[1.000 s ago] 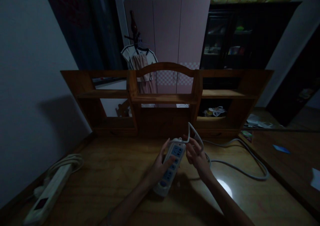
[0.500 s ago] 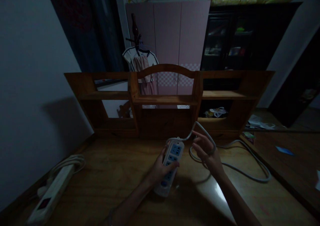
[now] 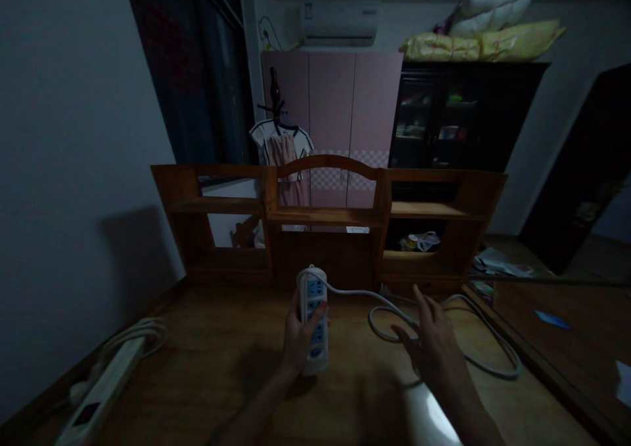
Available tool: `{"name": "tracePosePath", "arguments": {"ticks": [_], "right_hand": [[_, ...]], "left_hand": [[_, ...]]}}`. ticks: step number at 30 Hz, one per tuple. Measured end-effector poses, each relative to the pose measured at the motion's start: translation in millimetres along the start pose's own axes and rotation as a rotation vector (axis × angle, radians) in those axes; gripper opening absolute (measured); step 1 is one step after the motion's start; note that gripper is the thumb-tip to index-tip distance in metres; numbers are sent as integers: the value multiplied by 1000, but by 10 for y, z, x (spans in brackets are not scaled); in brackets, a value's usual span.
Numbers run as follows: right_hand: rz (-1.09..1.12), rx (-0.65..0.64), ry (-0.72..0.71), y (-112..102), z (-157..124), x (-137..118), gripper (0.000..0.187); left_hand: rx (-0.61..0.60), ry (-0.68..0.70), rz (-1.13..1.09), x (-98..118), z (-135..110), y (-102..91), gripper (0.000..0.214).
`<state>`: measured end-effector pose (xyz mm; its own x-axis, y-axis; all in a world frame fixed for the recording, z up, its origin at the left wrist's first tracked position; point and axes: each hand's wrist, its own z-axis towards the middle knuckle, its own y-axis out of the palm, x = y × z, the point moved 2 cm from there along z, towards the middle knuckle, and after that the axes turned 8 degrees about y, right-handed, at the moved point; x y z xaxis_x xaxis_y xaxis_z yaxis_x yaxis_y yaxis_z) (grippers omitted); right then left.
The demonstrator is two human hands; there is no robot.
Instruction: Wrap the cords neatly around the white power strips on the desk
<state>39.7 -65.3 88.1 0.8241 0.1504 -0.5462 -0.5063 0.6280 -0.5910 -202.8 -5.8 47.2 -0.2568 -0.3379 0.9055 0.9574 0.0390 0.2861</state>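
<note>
My left hand (image 3: pixel 297 337) is wrapped round a white power strip (image 3: pixel 315 354) with blue socket faces, its thumb across the front. The strip stands nearly upright above the wooden desk (image 3: pixel 207 367). From its top a grey cord (image 3: pixel 357 292) bends over and runs right into loose loops on the desk. My right hand (image 3: pixel 431 337) hovers beside these loops, fingers apart and thumb spread. Part of the cord passes behind that hand, so I cannot tell whether they touch.
A second, longer power strip (image 3: pixel 106 390) with a coiled cord (image 3: pixel 142 329) lies at the left by the wall. A wooden shelf unit (image 3: pixel 325 217) stands along the back of the desk. Past the right edge, a blue packet (image 3: pixel 552 319) lies on a brown surface.
The view has tilted up. My left hand has brought the power strip left and more upright. My right hand has let the raised cord loop drop and opened its fingers.
</note>
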Motion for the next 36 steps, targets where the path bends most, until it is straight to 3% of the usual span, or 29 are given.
{"name": "tracePosePath", "arguments": {"ticks": [2,7,10,12,19,24,27,31,33,36], "right_hand": [[-75,108,-130,35,-144,-268,67],[-92,66,-349,66,-286,-792,59],[-98,-2,-391,39,-253,-819,30],[-95,-86,-400,5,-252,-800,21],[-35,-304,-457,-160,-350,-839,21],[94,-435,-351,-211,-333,-748,32],[351,-660,-271,-232,-312,-688,44],[721,-1187,-143,-171,-252,-565,48],[734,-1437,-156,-88,-180,-483,48],[519,-1752,-231,100,-40,-389,55]], "left_hand": [[-54,-18,-7,105,-69,90,49],[-199,-39,-18,475,-336,312,53],[-275,-76,-24,607,-503,343,51],[-285,-130,-23,602,-589,311,48],[-266,-244,-161,376,-772,237,43],[-370,-355,-392,413,-924,254,32],[-461,-410,-490,487,-985,225,41],[-631,-382,-328,543,-1023,143,54],[-748,-336,-176,558,-1058,108,60],[-965,-330,7,574,-1151,93,69]]}}
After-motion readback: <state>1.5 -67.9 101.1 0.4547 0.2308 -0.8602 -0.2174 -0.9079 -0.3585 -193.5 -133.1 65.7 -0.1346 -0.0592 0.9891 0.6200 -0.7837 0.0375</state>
